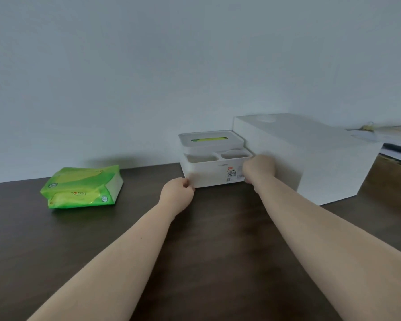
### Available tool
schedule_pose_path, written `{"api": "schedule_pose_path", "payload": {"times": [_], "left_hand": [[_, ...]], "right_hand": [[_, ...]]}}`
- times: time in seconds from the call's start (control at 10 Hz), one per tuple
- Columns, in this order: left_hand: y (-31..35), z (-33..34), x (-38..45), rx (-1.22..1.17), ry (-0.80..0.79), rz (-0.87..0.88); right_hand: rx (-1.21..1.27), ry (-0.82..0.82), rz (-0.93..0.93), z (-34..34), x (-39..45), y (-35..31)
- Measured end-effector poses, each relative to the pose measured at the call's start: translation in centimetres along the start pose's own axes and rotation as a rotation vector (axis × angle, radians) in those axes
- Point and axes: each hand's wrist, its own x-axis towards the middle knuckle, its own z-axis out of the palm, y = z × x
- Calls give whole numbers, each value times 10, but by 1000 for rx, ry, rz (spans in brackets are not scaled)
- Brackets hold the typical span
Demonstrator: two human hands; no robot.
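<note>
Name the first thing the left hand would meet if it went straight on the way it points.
The white tissue box: the left hand touches its near left corner, so nothing lies between.

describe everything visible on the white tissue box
The white tissue box looks like matte plastic: a lid with a slot showing green inside, two front compartments, a label on its front. It stands upright on the dark table beside a bigger white box. The left hand and right hand grip its lower front corners.
</note>
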Motion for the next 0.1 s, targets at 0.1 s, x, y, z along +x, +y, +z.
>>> {"api": "schedule_pose_path", "payload": {"times": [0.1], "left_hand": [[-4, -3, -7, -15, 64, 13]], "right_hand": [[53, -77, -17, -8, -20, 2]]}}
